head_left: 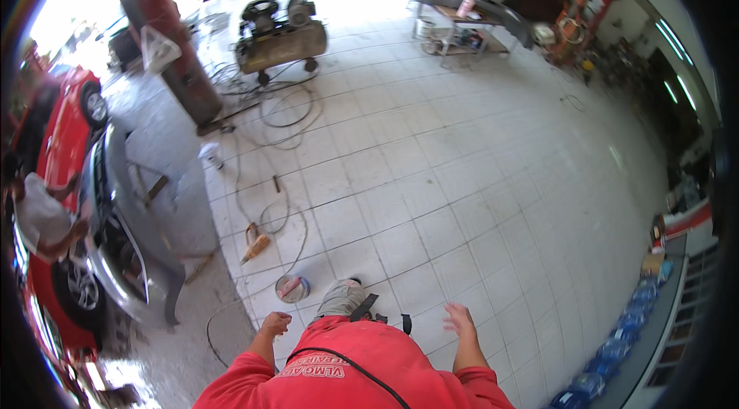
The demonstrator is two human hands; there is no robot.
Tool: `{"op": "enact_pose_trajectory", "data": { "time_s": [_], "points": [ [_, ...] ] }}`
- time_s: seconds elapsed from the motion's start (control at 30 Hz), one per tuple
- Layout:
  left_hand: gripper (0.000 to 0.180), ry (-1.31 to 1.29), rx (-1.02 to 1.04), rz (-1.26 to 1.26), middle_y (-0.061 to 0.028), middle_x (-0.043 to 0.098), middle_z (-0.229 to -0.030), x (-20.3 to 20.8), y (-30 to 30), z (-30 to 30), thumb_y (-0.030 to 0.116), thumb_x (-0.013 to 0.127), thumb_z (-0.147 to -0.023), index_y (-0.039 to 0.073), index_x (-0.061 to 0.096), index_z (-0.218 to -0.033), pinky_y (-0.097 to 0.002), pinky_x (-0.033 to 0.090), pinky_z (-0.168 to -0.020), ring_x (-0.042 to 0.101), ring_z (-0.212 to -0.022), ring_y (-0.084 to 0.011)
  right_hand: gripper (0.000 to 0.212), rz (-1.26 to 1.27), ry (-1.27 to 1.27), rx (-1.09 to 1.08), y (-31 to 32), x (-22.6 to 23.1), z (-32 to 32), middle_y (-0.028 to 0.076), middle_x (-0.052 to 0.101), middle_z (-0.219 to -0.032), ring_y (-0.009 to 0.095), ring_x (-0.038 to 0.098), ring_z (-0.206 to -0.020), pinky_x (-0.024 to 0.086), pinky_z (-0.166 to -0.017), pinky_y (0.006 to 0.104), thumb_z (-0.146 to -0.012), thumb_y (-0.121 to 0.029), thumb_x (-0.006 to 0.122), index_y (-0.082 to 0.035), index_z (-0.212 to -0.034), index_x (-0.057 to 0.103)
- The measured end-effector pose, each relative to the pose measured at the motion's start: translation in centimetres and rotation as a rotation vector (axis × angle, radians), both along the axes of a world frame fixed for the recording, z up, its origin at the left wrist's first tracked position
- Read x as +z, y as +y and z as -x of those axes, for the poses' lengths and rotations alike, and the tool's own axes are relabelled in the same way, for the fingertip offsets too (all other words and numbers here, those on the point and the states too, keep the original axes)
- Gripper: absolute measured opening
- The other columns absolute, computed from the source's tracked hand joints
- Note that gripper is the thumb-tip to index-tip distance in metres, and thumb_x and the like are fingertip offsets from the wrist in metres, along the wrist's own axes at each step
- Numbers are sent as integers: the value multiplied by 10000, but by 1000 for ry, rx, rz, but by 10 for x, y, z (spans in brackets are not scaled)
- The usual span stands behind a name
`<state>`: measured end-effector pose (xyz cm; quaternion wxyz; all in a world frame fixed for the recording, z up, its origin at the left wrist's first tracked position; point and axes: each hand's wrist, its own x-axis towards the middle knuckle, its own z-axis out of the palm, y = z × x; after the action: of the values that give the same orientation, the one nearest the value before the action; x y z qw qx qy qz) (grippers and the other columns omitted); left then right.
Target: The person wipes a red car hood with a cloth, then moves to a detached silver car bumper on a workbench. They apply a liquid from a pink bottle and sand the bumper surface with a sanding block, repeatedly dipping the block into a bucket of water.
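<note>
White-tiled floor (431, 178) carries a round tin (305, 286) near its left edge, ahead of the left hand (275, 323) and apart from its bent fingers; whether they grip anything, I cannot tell. The right hand (459, 319), farther off, spreads its fingers.

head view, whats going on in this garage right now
The person in the red top is over a tiled floor, with nothing visible in either hand: the left hand is partly curled, the right hand open. On the floor ahead sit a round tin and an orange power tool. At left, a co-worker leans beside a grey bumper and a red car; whether they touch the bumper is unclear.
</note>
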<state>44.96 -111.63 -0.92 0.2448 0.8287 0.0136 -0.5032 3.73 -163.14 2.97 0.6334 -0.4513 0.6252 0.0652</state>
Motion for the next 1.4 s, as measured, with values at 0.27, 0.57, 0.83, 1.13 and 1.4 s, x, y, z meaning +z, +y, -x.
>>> {"op": "enact_pose_trajectory", "data": {
  "time_s": [0.27, 0.57, 0.83, 1.13, 1.4],
  "points": [
    [329, 84, -228, -75, -91, 794, -1029, -44, -194, -103, 301, 723, -1001, 104, 782, -1258, -383, 635, -679, 783, -817, -226, 724, -15, -209, 48, -130, 40, -166, 139, 561, -1585, 340, 674, -1242, 608, -903, 494, -1017, -414, 716, -108, -1624, 466],
    [352, -43, -417, 77, -86, 772, -1004, -13, -520, -280, 292, 674, -1022, 68, 749, -1282, -370, 615, -614, 761, -802, -207, 597, -60, 116, -404, -182, 11, -55, 96, 656, -1248, 304, 674, -1033, 597, -815, 509, -984, -381, 738, -116, -1500, 596],
    [382, -125, -370, 394, -112, 810, -1031, 23, -777, -288, 306, 683, -1013, 58, 756, -1294, -342, 618, -789, 785, -810, -201, 476, -375, 244, -350, -220, -29, -99, 94, 663, -1200, 317, 674, -1044, 574, -833, 520, -997, -376, 722, -135, -1402, 658],
    [354, 94, -378, -132, -97, 773, -1035, -4, -769, -310, 306, 685, -1016, 82, 760, -1280, -368, 626, -637, 773, -821, -211, 458, -216, 157, -193, -551, -43, -168, 74, 659, -1167, 284, 673, -1028, 574, -798, 509, -978, -413, 733, -140, -1341, 673],
    [350, 72, -53, -22, -82, 782, -1012, -18, -869, -356, 272, 676, -1013, 62, 753, -1282, -382, 623, -650, 770, -784, -218, 654, 290, -32, 3, -894, 67, -410, 130, 691, -1406, 251, 724, -1094, 609, -811, 403, -996, -390, 720, -58, -1538, 566]
  ]
}}
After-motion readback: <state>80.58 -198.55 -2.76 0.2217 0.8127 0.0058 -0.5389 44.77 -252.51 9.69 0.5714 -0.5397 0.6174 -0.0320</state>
